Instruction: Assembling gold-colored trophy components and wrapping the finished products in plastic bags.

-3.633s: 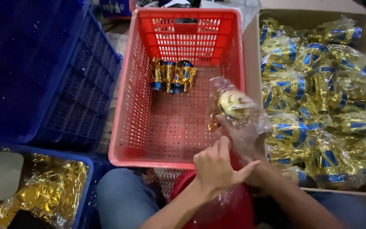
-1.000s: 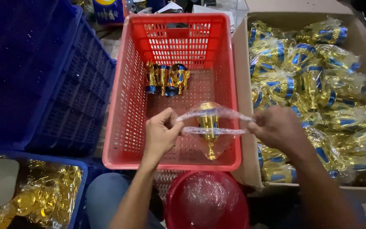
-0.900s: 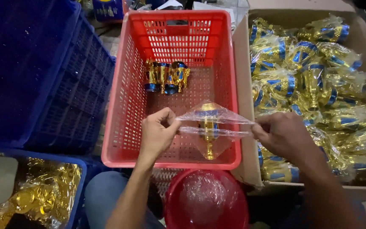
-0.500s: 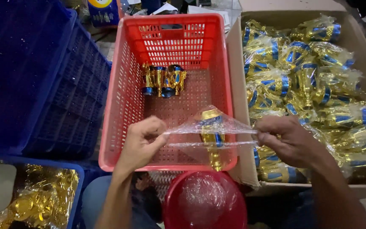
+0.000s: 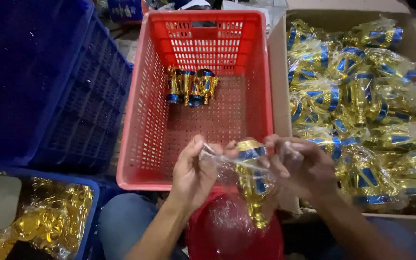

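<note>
Both hands meet over the near edge of the red basket [image 5: 136,139], just above my lap. My left hand [image 5: 193,171] pinches one side of a clear plastic bag [image 5: 227,168], with the fingers closed on the thin film. My right hand [image 5: 302,166] pinches the other side the same way. Inside the bag sits a small gold cup with a blue band [image 5: 251,180]. Its wide top is up between my hands and its foot hangs down toward the red bowl [image 5: 232,236] on my lap.

I think the step in hand is working the bag at the cup's top. To do it well, I would hold only the plastic, near the top, and not squeeze the cup. The film is thin and slippery, so small, slow pulls seem best. A hard tug could rip it or let the cup slide out.

A few gold cups [image 5: 191,86] lie in the far part of the basket, well apart from my hands. The cardboard box [image 5: 278,96] on my right is full of wrapped cups [image 5: 357,101]. A blue crate [image 5: 73,96] stands on my left. Near my left knee, a blue bin [image 5: 90,212] holds more gold things.
</note>
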